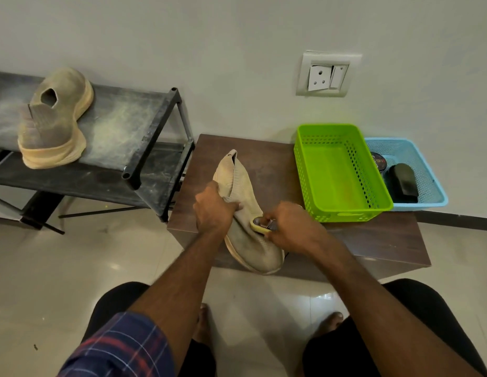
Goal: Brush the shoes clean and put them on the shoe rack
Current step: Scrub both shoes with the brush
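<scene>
Where white wall meets tile, table (372, 240) stands.

No text, brand, number or sign can be read anywhere in the view. The round black tin (378, 161) in the blue basket (432, 197) carries a printed label, half hidden behind the green basket (313, 183), and its letters are too blurred and small to make out.

One shoe (53, 118) on rack (144, 137) at left, other shoe (247, 213) on table (372, 240), baskets (343, 170) at right
</scene>
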`<action>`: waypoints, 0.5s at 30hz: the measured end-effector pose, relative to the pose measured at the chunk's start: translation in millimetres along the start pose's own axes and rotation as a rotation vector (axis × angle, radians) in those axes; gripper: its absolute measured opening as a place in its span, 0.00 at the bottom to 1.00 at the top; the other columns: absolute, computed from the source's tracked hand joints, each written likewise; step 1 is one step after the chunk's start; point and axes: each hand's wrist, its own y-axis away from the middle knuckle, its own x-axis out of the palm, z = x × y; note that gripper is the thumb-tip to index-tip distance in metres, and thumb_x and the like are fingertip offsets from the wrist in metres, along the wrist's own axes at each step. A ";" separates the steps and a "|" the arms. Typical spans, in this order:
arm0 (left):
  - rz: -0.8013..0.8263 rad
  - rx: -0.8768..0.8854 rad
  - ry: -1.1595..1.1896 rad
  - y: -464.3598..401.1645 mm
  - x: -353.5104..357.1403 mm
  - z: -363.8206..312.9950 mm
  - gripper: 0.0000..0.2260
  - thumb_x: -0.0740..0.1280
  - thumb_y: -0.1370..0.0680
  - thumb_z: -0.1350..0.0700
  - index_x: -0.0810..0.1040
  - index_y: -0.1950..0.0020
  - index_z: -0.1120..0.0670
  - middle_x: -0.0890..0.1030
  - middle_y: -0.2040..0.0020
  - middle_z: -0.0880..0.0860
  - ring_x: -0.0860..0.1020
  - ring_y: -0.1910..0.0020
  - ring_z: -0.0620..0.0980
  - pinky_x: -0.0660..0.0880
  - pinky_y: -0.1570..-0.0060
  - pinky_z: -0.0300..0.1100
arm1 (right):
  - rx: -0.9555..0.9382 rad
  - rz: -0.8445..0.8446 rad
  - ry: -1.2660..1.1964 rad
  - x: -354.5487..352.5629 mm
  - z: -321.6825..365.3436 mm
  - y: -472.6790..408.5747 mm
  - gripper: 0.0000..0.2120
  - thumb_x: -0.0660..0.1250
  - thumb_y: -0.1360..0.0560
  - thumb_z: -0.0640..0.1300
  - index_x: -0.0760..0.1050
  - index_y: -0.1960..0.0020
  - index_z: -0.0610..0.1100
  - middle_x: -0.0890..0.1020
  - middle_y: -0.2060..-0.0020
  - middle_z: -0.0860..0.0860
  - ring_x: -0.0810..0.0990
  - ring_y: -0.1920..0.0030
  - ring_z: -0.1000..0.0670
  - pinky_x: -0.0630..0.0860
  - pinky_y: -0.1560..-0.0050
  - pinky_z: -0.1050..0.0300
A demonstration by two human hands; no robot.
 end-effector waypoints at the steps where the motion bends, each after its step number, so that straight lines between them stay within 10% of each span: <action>1: 0.006 -0.008 0.003 -0.9 0.0 0.7 0.28 0.82 0.36 0.49 0.78 0.41 0.55 0.81 0.44 0.58 0.79 0.45 0.60 0.76 0.52 0.50 | 0.010 0.067 -0.003 -11.9 -3.0 6.4 0.15 0.72 0.27 0.49 0.83 0.41 0.53 0.83 0.48 0.46 0.80 0.46 0.44 0.72 0.53 0.57; 8: -0.005 -0.040 0.033 -5.4 -2.2 4.4 0.30 0.82 0.34 0.49 0.79 0.35 0.57 0.81 0.40 0.59 0.79 0.41 0.59 0.77 0.45 0.48 | 0.061 -0.340 -0.198 0.5 -6.4 -12.4 0.17 0.72 0.27 0.48 0.81 0.38 0.50 0.78 0.50 0.46 0.76 0.49 0.43 0.72 0.48 0.52; 15: -0.016 -0.068 0.019 -5.4 -3.3 1.0 0.27 0.81 0.35 0.50 0.77 0.40 0.55 0.80 0.42 0.57 0.79 0.44 0.59 0.76 0.48 0.48 | -0.042 0.142 -0.058 -14.2 -13.6 1.1 0.16 0.74 0.28 0.51 0.82 0.41 0.56 0.84 0.47 0.51 0.80 0.47 0.48 0.75 0.51 0.57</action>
